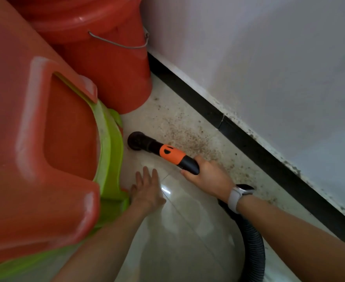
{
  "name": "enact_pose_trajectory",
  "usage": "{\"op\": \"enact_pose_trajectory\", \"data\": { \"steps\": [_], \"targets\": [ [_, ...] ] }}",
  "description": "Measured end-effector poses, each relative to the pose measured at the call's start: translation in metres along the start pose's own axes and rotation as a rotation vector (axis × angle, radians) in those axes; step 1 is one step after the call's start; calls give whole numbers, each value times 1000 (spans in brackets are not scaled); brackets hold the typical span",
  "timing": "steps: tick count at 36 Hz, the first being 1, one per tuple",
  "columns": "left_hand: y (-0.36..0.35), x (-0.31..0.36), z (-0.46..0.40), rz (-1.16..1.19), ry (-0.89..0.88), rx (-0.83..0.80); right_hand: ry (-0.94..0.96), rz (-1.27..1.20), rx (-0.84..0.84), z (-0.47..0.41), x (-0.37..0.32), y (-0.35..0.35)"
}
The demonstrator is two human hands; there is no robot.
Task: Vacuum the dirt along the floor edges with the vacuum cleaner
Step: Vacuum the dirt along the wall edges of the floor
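A black and orange vacuum nozzle [163,152] lies low over the pale floor tiles, its round brush head [136,140] touching the floor beside the green stool. My right hand [208,178] grips the nozzle's black rear end, a white watch on the wrist. The ribbed black hose [250,239] trails back under my right forearm. Brown dirt specks [189,137] are scattered on the floor between the nozzle and the black skirting. My left hand [147,188] rests on the floor with straight fingers, beside the green stool's leg.
Stacked stools, red [45,139] over green [110,143], fill the left side. A red bucket [110,64] with a wire handle stands in the corner behind them. A black skirting [238,137] runs diagonally under the white wall [269,58], with grime along its top edge.
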State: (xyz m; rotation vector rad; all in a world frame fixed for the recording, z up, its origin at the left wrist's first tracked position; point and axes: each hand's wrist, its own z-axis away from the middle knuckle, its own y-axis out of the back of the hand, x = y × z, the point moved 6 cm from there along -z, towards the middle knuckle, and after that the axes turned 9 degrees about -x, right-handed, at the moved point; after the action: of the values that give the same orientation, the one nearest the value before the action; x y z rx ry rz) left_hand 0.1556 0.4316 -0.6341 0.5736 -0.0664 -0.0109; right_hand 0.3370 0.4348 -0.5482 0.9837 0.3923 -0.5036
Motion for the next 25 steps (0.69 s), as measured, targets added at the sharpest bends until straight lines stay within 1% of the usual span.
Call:
{"op": "enact_pose_trajectory", "data": {
  "steps": [4,9,11,13,16,19,20,25],
  "targets": [
    [2,0,2,-12,-7,1,-14,45,1,-5,5,1],
    [4,0,0,-36,-1,49,-132,26,150,-21,15,31],
    [5,0,-2,-42,-1,63,-133,9,198,-30,14,41],
    [7,-1,-3,-45,-5,80,-107,15,192,-37,9,44],
    [18,-4,-4,-33,-29,178,-69,70,151,-45,-2,38],
    [33,-9,-8,7,-27,266,-80,51,174,-55,-6,37],
    [35,-11,-12,23,-18,263,-91,25,185,-61,-6,40],
    [35,-11,-24,78,14,149,-156,-81,257,-93,-8,67]
  ]
}}
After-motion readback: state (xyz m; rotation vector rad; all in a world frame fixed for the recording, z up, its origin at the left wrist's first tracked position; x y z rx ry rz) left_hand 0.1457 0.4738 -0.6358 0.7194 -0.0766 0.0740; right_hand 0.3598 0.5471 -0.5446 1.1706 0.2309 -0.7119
